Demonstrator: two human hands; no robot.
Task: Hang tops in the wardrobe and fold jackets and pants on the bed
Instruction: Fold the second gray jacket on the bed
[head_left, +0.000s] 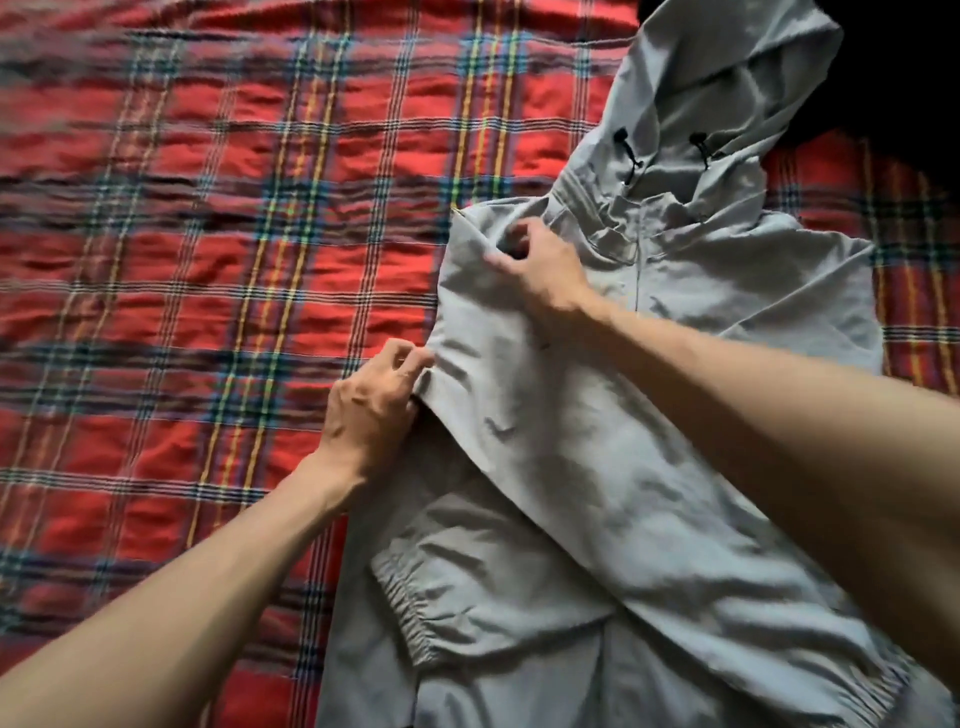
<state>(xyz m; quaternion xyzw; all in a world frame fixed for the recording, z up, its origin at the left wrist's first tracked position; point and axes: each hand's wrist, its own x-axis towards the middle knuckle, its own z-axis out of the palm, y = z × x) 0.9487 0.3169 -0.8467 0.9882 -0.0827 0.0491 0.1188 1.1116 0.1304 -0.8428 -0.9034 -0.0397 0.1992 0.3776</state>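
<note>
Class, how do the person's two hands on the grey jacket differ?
The left hand pinches the grey jacket at its folded side edge; the right hand grips cloth higher, near the hood. The right forearm crosses the jacket; the left forearm crosses the blanket. Both hold fabric.

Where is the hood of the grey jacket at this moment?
In the head view, the hood lies at the upper right on the red plaid blanket, just beyond the right hand, which pinches the jacket below it.
</note>
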